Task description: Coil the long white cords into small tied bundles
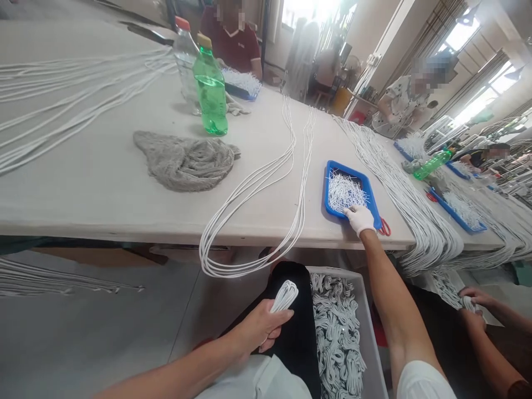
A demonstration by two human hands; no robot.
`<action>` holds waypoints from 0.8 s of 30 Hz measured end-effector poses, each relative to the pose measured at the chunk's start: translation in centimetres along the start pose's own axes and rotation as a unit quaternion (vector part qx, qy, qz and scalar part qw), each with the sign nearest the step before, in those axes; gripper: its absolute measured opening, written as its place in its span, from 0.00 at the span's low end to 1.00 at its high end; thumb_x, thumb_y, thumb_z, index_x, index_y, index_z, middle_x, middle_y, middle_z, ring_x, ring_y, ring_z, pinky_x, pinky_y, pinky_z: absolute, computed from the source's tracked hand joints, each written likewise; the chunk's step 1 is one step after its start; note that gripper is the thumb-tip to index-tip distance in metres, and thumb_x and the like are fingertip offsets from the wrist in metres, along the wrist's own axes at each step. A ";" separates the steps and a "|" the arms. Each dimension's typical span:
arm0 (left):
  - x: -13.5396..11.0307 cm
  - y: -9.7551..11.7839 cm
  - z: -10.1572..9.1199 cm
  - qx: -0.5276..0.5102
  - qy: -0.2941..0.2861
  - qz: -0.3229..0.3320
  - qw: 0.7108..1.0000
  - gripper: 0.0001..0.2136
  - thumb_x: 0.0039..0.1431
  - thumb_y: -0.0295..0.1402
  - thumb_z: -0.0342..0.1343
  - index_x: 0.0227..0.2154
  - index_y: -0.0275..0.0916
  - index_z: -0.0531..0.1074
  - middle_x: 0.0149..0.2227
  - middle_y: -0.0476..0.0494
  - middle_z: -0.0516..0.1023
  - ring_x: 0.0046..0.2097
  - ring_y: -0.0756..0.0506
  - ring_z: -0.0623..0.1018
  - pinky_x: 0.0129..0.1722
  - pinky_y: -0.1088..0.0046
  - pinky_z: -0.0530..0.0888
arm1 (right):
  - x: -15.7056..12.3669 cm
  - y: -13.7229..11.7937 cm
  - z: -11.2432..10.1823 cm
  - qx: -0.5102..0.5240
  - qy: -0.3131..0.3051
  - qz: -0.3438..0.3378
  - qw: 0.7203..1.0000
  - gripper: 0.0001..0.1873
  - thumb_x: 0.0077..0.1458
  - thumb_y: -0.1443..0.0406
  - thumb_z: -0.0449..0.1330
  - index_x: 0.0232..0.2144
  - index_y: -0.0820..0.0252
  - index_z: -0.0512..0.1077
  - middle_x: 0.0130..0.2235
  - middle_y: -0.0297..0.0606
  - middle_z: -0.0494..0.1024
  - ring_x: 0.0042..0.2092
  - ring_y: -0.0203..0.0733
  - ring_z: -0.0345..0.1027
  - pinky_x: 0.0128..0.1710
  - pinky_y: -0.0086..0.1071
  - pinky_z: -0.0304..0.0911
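Observation:
My left hand (262,327) is closed around a folded bundle of white cord (285,296), held low over my lap below the table edge. My right hand (359,218) wears a white glove and reaches onto the near edge of a blue tray (330,191) filled with short white ties (344,191); its fingers are pinched together at the ties, and what they hold is too small to name. A group of long white cords (253,188) lies across the table and hangs in a loop over its front edge.
A grey bin (369,332) of bundled cords sits by my legs. On the table (83,183) are a grey cloth (187,162), a green bottle (210,88), a clear bottle (184,61), red scissors (385,227) and many cords (415,210). Other people work nearby; a neighbour's hands (474,302) are at right.

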State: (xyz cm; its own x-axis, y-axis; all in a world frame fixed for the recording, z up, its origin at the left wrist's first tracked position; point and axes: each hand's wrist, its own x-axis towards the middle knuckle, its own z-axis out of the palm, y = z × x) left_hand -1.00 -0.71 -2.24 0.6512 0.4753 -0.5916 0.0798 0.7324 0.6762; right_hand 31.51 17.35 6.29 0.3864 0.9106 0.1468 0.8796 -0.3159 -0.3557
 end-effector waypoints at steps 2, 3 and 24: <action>-0.3 0.1 -0.2 0.000 0.000 0.010 1.000 0.24 0.47 0.51 0.61 0.27 0.42 0.53 0.17 0.62 0.51 0.19 0.56 0.48 0.15 0.80 0.47 | 0.3 0.0 0.0 0.016 -0.019 0.001 1.000 0.12 0.46 0.57 0.60 0.24 0.61 0.76 0.25 0.39 0.74 0.32 0.43 0.66 0.34 0.33 0.57; -0.5 0.2 -0.4 -0.002 -0.001 0.016 1.000 0.23 0.47 0.50 0.61 0.27 0.42 0.53 0.17 0.62 0.51 0.19 0.57 0.47 0.15 0.80 0.47 | 0.1 0.0 -0.3 0.027 -0.021 -0.001 0.999 0.12 0.46 0.58 0.59 0.25 0.61 0.76 0.25 0.39 0.73 0.32 0.43 0.66 0.33 0.33 0.57; -1.8 4.8 -0.6 0.181 0.005 0.206 0.962 0.08 0.54 0.36 0.53 0.28 0.38 0.62 0.18 0.57 0.58 0.19 0.54 0.57 0.19 0.77 0.54 | -27.2 -2.7 0.7 0.229 -0.190 -0.224 0.928 0.07 0.62 0.66 0.50 0.33 0.55 0.68 0.34 0.35 0.72 0.36 0.40 0.67 0.37 0.32 0.62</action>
State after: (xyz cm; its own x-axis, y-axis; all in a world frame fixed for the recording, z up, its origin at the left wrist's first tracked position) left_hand -2.19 2.26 1.79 0.6772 0.6943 -0.2437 0.0750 0.2644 0.9615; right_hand 18.45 -6.35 2.61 -0.1910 0.9791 0.0697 0.6846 0.1838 -0.7054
